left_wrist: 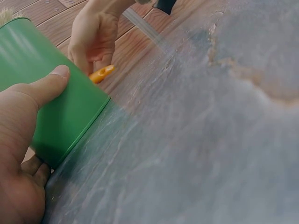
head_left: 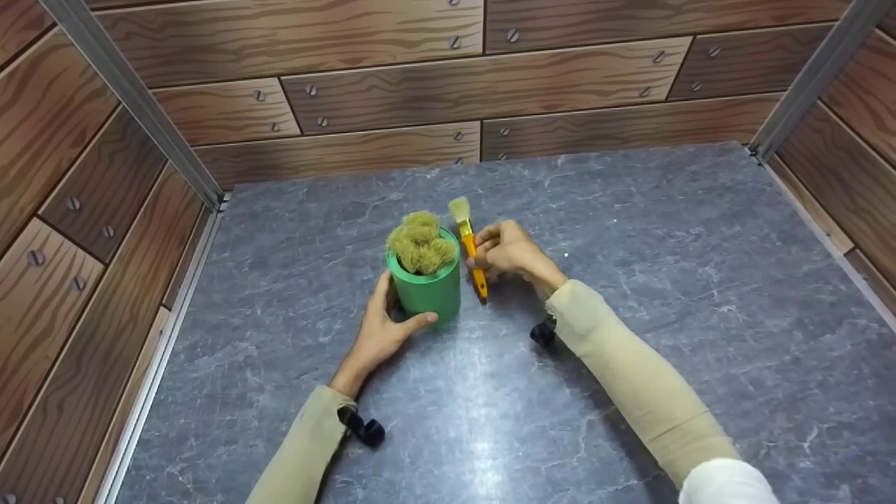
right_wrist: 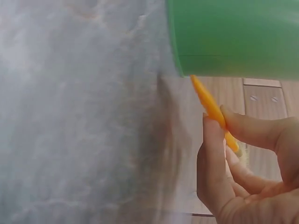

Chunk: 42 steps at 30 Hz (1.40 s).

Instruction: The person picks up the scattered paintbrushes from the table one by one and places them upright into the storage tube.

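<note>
A green cylindrical container (head_left: 428, 297) stands upright on the table, with a tuft of yellow-green fibrous material (head_left: 420, 241) bulging from its top. My left hand (head_left: 380, 325) grips its lower left side; in the left wrist view the thumb (left_wrist: 51, 86) lies along the green wall (left_wrist: 70, 116). Just right of the container, my right hand (head_left: 509, 248) pinches a paintbrush (head_left: 474, 262) by its orange handle, pale bristles pointing away from me. In the right wrist view the thumb and fingers close on the handle (right_wrist: 210, 107), whose end appears beside the container's base.
The grey marbled tabletop (head_left: 630, 231) is bounded by wood-print walls (head_left: 392, 91) at the back and sides. Metal posts (head_left: 140, 105) rise at the back corners. A black wrist camera (head_left: 367, 428) is strapped to the left sleeve, another (head_left: 542, 332) to the right.
</note>
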### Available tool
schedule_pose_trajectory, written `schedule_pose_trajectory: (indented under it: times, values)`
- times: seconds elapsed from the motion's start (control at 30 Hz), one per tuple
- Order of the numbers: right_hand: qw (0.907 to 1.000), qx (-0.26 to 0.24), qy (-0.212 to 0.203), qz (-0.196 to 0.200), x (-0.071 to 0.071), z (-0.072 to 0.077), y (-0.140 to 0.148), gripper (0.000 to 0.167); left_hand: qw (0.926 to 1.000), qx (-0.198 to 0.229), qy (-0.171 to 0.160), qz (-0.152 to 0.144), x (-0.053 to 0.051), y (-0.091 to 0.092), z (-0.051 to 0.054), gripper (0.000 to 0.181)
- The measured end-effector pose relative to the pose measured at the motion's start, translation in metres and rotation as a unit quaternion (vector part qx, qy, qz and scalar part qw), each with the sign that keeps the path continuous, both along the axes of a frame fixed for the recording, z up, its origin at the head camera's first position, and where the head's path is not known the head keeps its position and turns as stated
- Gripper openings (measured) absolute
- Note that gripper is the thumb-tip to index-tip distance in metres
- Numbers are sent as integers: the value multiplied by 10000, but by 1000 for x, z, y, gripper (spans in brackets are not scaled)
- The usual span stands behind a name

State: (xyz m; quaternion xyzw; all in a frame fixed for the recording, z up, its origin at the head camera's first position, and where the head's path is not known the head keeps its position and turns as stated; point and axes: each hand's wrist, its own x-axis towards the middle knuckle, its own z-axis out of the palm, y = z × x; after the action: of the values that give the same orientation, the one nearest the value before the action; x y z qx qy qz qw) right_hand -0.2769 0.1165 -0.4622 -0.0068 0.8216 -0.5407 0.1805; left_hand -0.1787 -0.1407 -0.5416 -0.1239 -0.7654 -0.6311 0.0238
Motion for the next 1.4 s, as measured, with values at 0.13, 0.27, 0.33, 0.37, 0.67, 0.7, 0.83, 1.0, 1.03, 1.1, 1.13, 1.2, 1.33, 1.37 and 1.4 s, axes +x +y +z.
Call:
schedule_pose_trajectory:
  times: [0.13,0.27,0.33,0.37,0.67,0.7,0.83,1.0,1.03,1.1,1.13,1.2,1.33,1.37,1.4]
  values:
    - [9993,-310,179,142,1,7,2,35,10000,-20,3,22,0,-1,0,107]
    - [9979,-470,382,225,2,14,4,30,10000,12,28,1,-1,-1,0,107]
    - [9971,-582,434,233,2,17,5,27,10000,26,33,-15,-1,-1,0,107]
    - [9965,-671,447,238,2,19,5,26,10000,37,35,-26,-1,0,0,107]
    - [9899,-1205,721,209,8,42,9,22,9999,43,80,-61,0,0,1,107]
    - [9887,-1264,779,209,9,45,9,21,9999,46,93,-55,0,0,1,107]
    - [9844,-1414,1031,178,13,57,9,20,9999,74,138,-38,0,0,1,108]
    - [9783,-1554,1356,175,22,74,8,20,9996,164,213,-64,-1,0,1,109]
    - [9769,-1574,1432,190,23,78,7,20,9996,171,228,-67,-1,0,1,109]
    - [9741,-1580,1600,219,27,84,5,21,9995,172,242,-66,-1,0,0,109]
    - [9724,-1606,1676,225,29,87,4,22,9996,164,238,-73,-1,0,0,109]
    - [9690,-1651,1820,244,32,92,2,23,9996,143,210,-81,0,0,1,108]
    - [9617,-1779,2063,304,37,99,-3,22,9998,69,134,-94,0,0,1,108]
    - [9597,-1818,2119,324,38,100,-5,22,9999,55,133,-94,0,0,1,108]
    - [9579,-1847,2169,343,39,101,-6,23,9999,36,131,-96,0,-1,0,108]
